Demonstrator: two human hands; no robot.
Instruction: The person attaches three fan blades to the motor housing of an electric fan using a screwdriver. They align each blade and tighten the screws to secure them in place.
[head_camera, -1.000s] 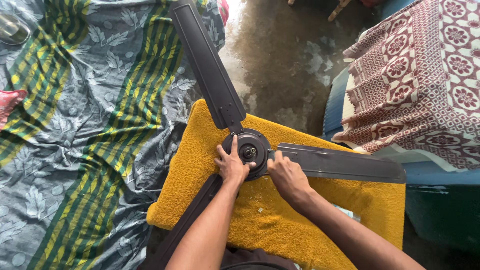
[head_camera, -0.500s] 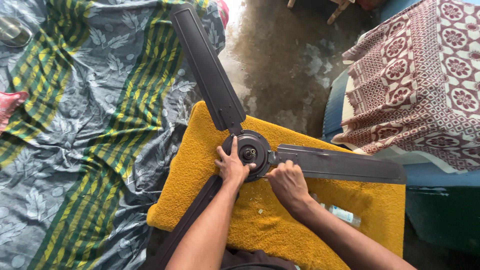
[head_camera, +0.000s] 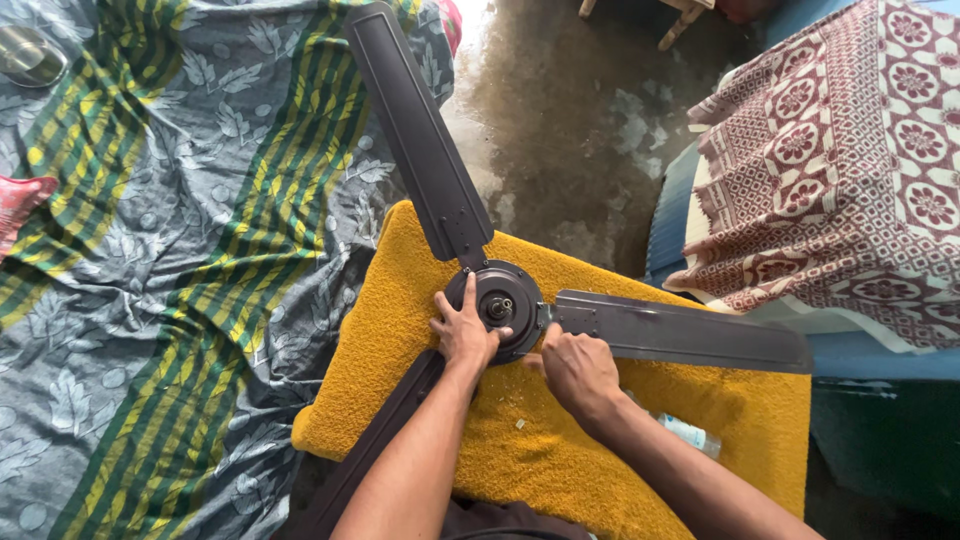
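Since the earlier frames the right hand has slid a little toward the person, away from the root of the fan blade and onto the near edge of the motor hub; the left hand has stayed where it was.

The left hand lies flat and open on the dark round motor hub of a ceiling fan, palm down, fingers spread over its near left rim, the thumb pointing toward the small metal shaft at the centre. It presses on the hub and grips nothing. The right hand is loosely curled, its fingertips touching the lower right rim of the hub, just beside where the right blade joins it. Whether those fingers pinch some small part cannot be told.

The fan lies upside down on a thick yellow towel that covers a low support in front of the person. Three dark brown blades spread from the hub: the far blade runs up and to the left over the bed, the right blade runs along the towel toward the right, and the near blade runs down under the left forearm.

To the left is a bed with a grey leaf-patterned sheet striped in green and yellow. To the right, a maroon and white patterned cloth drapes over blue furniture. A bare concrete floor shows between them.
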